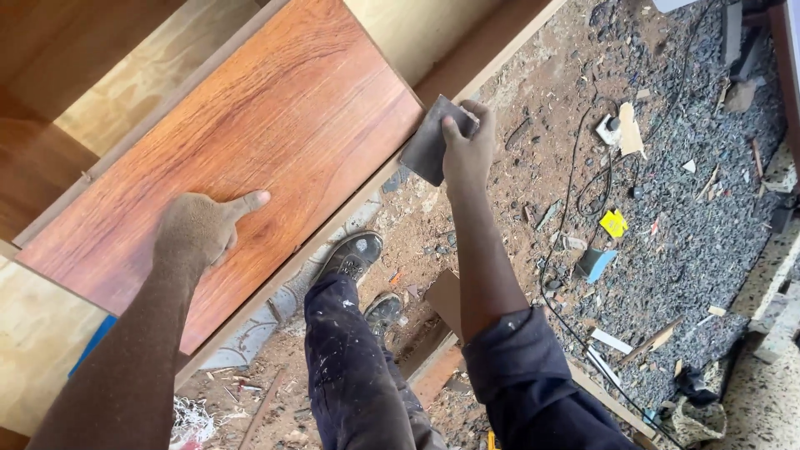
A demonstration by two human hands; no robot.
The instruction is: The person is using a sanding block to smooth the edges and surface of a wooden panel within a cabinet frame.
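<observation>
Clearly, the head view shows sanding work along the edge of a reddish-brown laminated panel [250,158], which lies flat across a pale plywood frame [37,333]. The right hand [467,154] pinches a dark sheet of sandpaper [427,142] between thumb and curled fingers, pressing it against the panel's far corner where the glossy face meets the raw edge strip. The left hand [200,229] rests flat on the panel's face, palm down, fingers mostly hidden beyond the knuckles, with the thumb stretched out to the side; it is coated in fine dust and seems to be steadying the board.

Below the panel's edge stand the person's dusty shoes [354,254] on a floor [667,250] strewn with sawdust, gravel and offcuts. A black cable [575,167] winds across the rubble, near a small yellow scrap [614,223] and a blue piece [596,265].

By my judgement, the step in hand is smoothing the corner and edge of the panel. The next stroke calls for keeping the abrasive angled onto the edge rather than the finished face, with even pressure, while the left palm holds the board from sliding on the frame.
</observation>
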